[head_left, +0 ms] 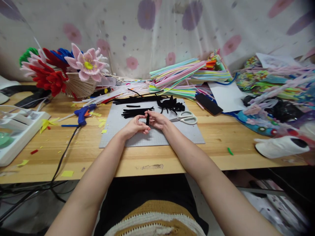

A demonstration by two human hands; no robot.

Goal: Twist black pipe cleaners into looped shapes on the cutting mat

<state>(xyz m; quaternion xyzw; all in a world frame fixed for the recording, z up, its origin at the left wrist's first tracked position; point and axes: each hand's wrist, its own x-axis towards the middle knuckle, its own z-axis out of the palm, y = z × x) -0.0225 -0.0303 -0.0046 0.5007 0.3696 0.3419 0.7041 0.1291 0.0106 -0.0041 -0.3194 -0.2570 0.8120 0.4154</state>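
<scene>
Between my two hands stands a short black pipe cleaner piece (147, 119), held roughly upright over a grey mat. My left hand (136, 125) pinches it from the left, fingers bent round it. From the right, my right hand (157, 120) grips its upper part with thumb and fingers. Just behind the hands lies a bundle of cut black pipe cleaners (134, 112) on the mat (114, 136). A dark bundle of bent black pipe cleaners (169, 105) sits farther right. White-handled scissors (187, 117) rest beside my right hand, their blades partly hidden.
A blue glue gun (83, 114) with its cord lies left, near a white power strip (22, 131). Fuzzy flowers (86, 64) stand at the back left. Pastel pipe cleaners (179, 73) are heaped behind the mat. A white roll (280, 147) lies right, and a black phone-like slab (209, 104) nearer the middle.
</scene>
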